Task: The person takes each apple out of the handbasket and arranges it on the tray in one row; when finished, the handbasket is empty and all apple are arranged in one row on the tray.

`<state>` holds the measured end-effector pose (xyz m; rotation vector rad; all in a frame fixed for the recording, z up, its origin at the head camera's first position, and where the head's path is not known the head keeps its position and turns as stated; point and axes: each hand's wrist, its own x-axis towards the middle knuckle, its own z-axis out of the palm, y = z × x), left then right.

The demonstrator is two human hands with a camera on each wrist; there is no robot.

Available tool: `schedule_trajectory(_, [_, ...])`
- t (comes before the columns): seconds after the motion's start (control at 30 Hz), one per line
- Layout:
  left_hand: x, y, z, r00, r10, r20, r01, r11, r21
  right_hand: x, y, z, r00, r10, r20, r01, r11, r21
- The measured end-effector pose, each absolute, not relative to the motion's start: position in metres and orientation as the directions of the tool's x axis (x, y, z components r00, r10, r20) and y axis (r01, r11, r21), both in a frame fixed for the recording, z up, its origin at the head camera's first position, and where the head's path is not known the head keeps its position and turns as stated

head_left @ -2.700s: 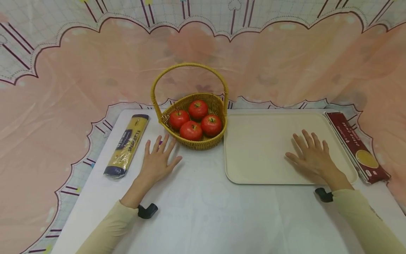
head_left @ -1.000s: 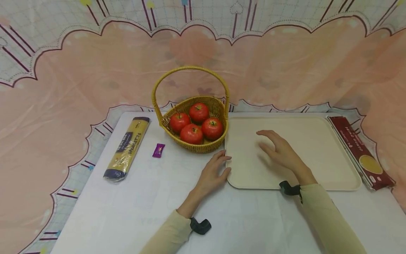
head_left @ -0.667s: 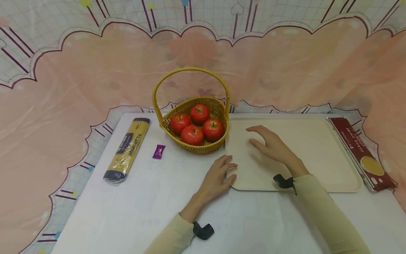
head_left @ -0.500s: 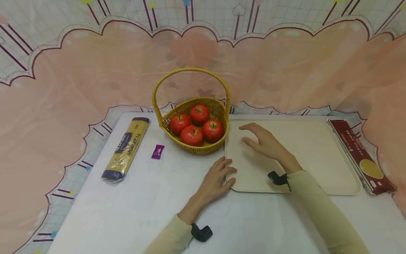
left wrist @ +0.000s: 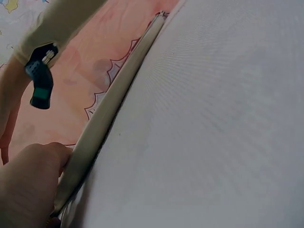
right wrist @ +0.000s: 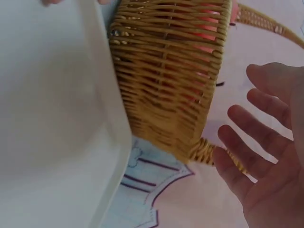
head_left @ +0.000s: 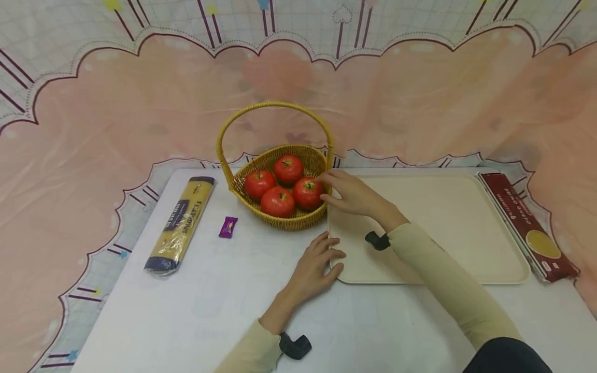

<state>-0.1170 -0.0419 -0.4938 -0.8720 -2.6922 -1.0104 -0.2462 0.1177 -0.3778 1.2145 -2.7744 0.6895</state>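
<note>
A yellow wicker basket (head_left: 291, 224) with a tall handle stands at the back centre, several red apples in it. My right hand (head_left: 352, 194) is at its right rim, fingertips beside the rightmost apple (head_left: 305, 196). In the right wrist view that hand's spread, slightly bent fingers (right wrist: 256, 118) hold nothing and face the woven basket wall. My left hand (head_left: 313, 267) lies at the front left corner of a beige tray (head_left: 434, 228), its fingertips overlapping the edge. From the left wrist view, the left hand (left wrist: 33, 175) reaches the tray's rim (left wrist: 102, 118).
A yellow spaghetti packet (head_left: 182, 225) lies at the left. Between it and the basket is a small purple wrapped sweet (head_left: 228, 227). A dark red spaghetti packet (head_left: 527, 225) lies along the tray's right side. A patterned cloth (head_left: 420, 103) hangs behind the white table (head_left: 224, 290).
Both hands have come inward from their spread positions. My left hand moved right to the tray's corner and stayed there; my right hand crossed the tray leftward to the basket's rim.
</note>
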Motion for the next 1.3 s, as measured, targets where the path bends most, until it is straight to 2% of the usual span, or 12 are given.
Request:
schedule_trajectory(0.33, [-0.118, -0.044, -0.493, -0.808, 0.484, 0.336, 0.584, 0.585, 0.562, -0.262, 0.090, -0.375, -0.643, -0.752, 0.143, -0.754, 0.589, -0.291])
schedule_trajectory(0.5, [-0.119, -0.044, -0.494, -0.801, 0.489, 0.345, 0.594, 0.579, 0.558, -0.270, 0.076, -0.376, -0.659, -0.752, 0.009, -0.725, 0.632, -0.274])
schedule_trajectory(0.73, [-0.120, -0.045, -0.496, -0.803, 0.497, 0.329, 0.591, 0.592, 0.547, -0.274, 0.061, -0.375, -0.704, -0.689, -0.171, -0.669, 0.724, -0.166])
schedule_trajectory(0.9, [-0.118, -0.044, -0.496, -0.805, 0.500, 0.320, 0.587, 0.591, 0.553, -0.276, 0.058, -0.376, -0.707, -0.655, -0.266, -0.634, 0.754, -0.172])
schedule_trajectory(1.1, [-0.117, -0.042, -0.497, -0.800, 0.503, 0.328, 0.594, 0.584, 0.553, -0.279, 0.058, -0.380, -0.704, -0.646, -0.294, -0.613, 0.763, -0.208])
schedule_trajectory(1.3, [-0.119, -0.043, -0.495, -0.802, 0.488, 0.344, 0.593, 0.584, 0.554, -0.279, 0.057, -0.382, -0.708, -0.667, -0.231, -0.631, 0.745, -0.217])
